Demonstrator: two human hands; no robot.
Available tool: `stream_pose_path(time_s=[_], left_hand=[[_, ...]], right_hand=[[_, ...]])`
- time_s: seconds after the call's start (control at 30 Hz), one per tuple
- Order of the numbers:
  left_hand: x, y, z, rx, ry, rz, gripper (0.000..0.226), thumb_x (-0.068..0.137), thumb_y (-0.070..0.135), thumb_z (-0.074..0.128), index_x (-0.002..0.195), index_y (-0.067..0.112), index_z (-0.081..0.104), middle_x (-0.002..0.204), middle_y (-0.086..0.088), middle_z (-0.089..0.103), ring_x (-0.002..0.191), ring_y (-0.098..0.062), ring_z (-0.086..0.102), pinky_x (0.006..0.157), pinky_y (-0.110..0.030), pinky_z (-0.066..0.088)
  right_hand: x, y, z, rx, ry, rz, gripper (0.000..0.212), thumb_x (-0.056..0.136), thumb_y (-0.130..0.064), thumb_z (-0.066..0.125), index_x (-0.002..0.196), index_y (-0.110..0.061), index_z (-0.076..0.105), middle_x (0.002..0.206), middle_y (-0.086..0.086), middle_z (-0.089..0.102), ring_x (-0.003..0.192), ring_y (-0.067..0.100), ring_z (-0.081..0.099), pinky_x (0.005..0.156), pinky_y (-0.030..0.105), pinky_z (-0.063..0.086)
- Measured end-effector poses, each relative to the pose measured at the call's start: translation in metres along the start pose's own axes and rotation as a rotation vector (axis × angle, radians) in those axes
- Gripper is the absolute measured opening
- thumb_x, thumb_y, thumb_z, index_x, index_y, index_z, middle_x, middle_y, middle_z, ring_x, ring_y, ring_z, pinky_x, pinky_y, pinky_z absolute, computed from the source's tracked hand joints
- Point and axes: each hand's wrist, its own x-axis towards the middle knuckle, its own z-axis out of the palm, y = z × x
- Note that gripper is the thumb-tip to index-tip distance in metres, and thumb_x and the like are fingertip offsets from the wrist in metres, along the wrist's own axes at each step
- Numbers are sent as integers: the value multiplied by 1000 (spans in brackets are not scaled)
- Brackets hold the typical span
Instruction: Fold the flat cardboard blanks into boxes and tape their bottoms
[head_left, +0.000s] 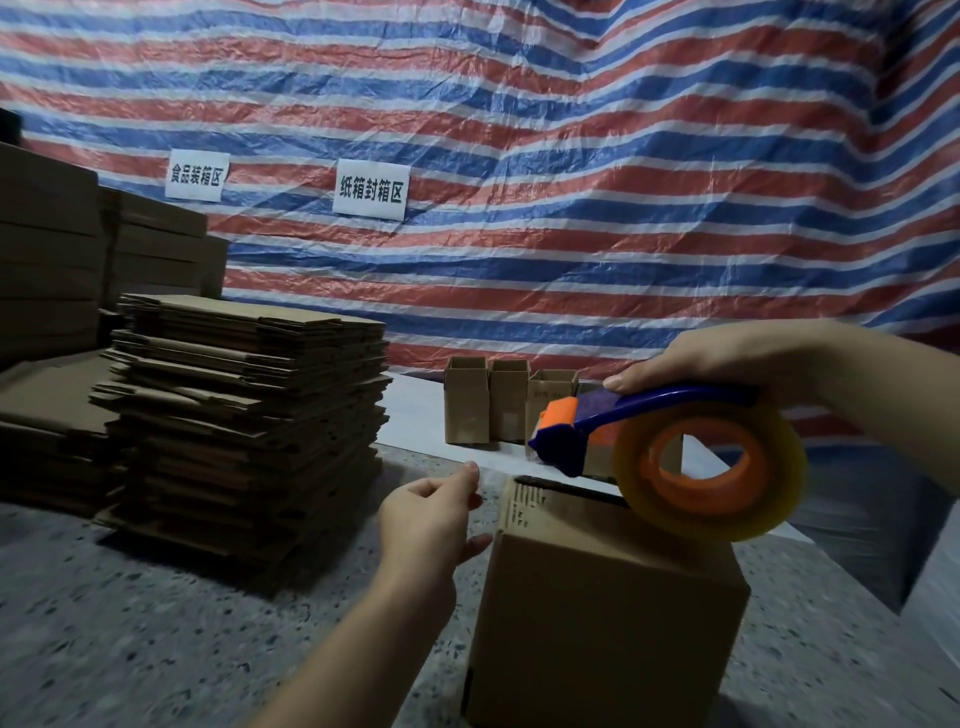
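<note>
The right hand (727, 358) grips the tape dispenser (670, 441) above the box (597, 597), while the left hand's (426, 514) fingers (470, 475), just left of it, pinch toward the tape end.

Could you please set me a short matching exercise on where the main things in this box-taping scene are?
Things:
1. tape dispenser
2. stack of flat blanks
3. folded box
4. small open boxes

Places:
A. at the back, by the striped sheet
B. on the left of the floor
C. in the right hand
D. in front, under the tape roll

Pairs: 1-C, 2-B, 3-D, 4-A
</note>
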Motion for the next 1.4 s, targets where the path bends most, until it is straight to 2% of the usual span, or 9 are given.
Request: stream_pose_path(time_s=[0.2, 0.33, 0.4, 0.7, 0.8, 0.93, 1.1, 1.2, 1.4], left_hand=[[-3, -11, -5, 26, 6, -14, 24, 92, 24, 68, 88, 1, 69, 92, -11, 67, 78, -19, 58, 63, -34, 57], [-4, -16, -6, 17, 26, -30, 24, 92, 25, 68, 87, 1, 69, 90, -11, 68, 70, -19, 57, 58, -30, 55], [-4, -17, -6, 7, 42, -40, 23, 91, 24, 68, 85, 2, 69, 89, -10, 69, 67, -19, 57, 55, -28, 55], [-1, -25, -7, 23, 61, -87, 24, 91, 25, 70, 84, 2, 70, 87, -11, 69, 56, -15, 53, 46, -21, 49], [-1, -26, -7, 26, 64, -113, 24, 90, 24, 71, 83, 2, 70, 85, -11, 70, 53, -14, 53, 50, -26, 52], [-2, -33, -6, 97, 58, -144, 27, 89, 28, 72, 82, 2, 70, 78, -9, 68, 58, -18, 53, 64, -36, 54], [-3, -32, -6, 168, 5, -183, 36, 88, 37, 71, 91, 2, 69, 87, -10, 68, 67, -20, 54, 59, -31, 45], [-5, -27, -9, 116, -48, -292, 51, 81, 51, 74, 100, 3, 69, 102, -13, 70, 88, -29, 64, 66, -33, 52], [-5, -24, -11, 170, -70, -315, 59, 73, 53, 80, 102, 2, 68, 110, -19, 68, 90, -26, 62, 75, -36, 57]], right_hand=[[7, 5, 11, -11, -38, 12, 38, 79, -40, 80, 108, -16, 78, 115, 6, 75, 104, 20, 71, 96, 36, 57], [6, -5, 15, -137, -35, 136, 31, 68, -63, 76, 74, -33, 81, 83, 3, 77, 68, 12, 73, 59, 20, 56], [8, -11, 16, -168, -18, 164, 25, 66, -65, 74, 67, -40, 79, 77, 2, 77, 61, 10, 71, 53, 17, 52], [9, -19, 21, -190, 17, 221, 43, 74, -59, 73, 94, -22, 76, 79, 5, 77, 61, 12, 72, 51, 16, 52], [8, -18, 24, -184, 0, 215, 25, 80, -55, 72, 78, -32, 82, 84, 3, 78, 66, 10, 73, 56, 18, 56], [10, -10, 23, -31, -12, 114, 34, 81, -33, 80, 109, -13, 77, 118, 9, 74, 96, 16, 71, 93, 33, 58], [9, -7, 23, 9, 16, 79, 37, 80, -29, 82, 111, -9, 76, 115, 9, 75, 97, 19, 71, 92, 33, 58], [9, -8, 22, -31, 11, 86, 39, 79, -33, 82, 112, -12, 75, 115, 7, 74, 99, 17, 70, 90, 31, 58], [8, -11, 22, -48, 34, 86, 37, 81, -34, 80, 112, -14, 75, 114, 4, 75, 98, 16, 71, 90, 30, 59]])
